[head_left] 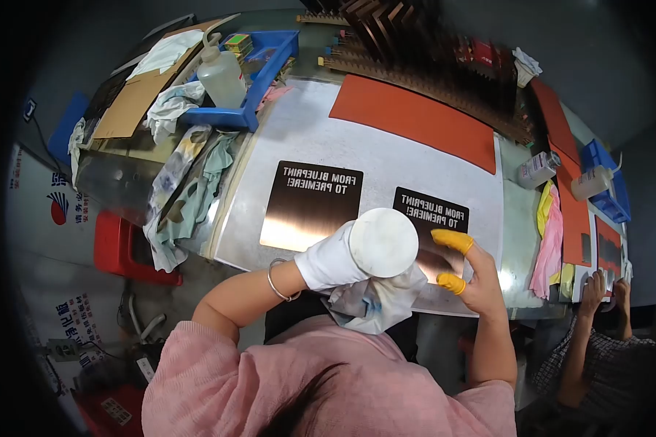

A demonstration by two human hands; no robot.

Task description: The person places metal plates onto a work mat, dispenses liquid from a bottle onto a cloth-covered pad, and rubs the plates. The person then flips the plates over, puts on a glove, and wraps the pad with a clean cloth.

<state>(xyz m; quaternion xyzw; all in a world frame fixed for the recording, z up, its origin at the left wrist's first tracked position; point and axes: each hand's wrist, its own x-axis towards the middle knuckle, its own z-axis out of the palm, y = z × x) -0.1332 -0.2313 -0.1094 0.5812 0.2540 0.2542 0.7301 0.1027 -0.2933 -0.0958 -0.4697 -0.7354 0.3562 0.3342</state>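
Note:
My left hand point(332, 258), in a white glove, is closed round a white round container point(383, 242) whose flat circular end faces the camera. A white cloth point(379, 302) with bluish stains hangs just below that hand; whether the hand grips it too cannot be seen. My right hand point(482, 285) is open, thumb and forefinger spread apart, with yellow finger cots on both. Behind it lies a copper-coloured plate point(431, 207) with mirrored white lettering on a black band, partly covered by the container. A similar plate point(313, 204) rests to the left, on the white sheet point(248, 211).
An orange mat point(415, 124) lies at the back, before a slotted wooden rack point(430, 76). At left, a blue tray point(244, 116) holds a squeeze bottle point(221, 79); stained rags point(197, 189) hang nearby. Pink cloth point(549, 247) lies right, near another person's hands point(598, 288).

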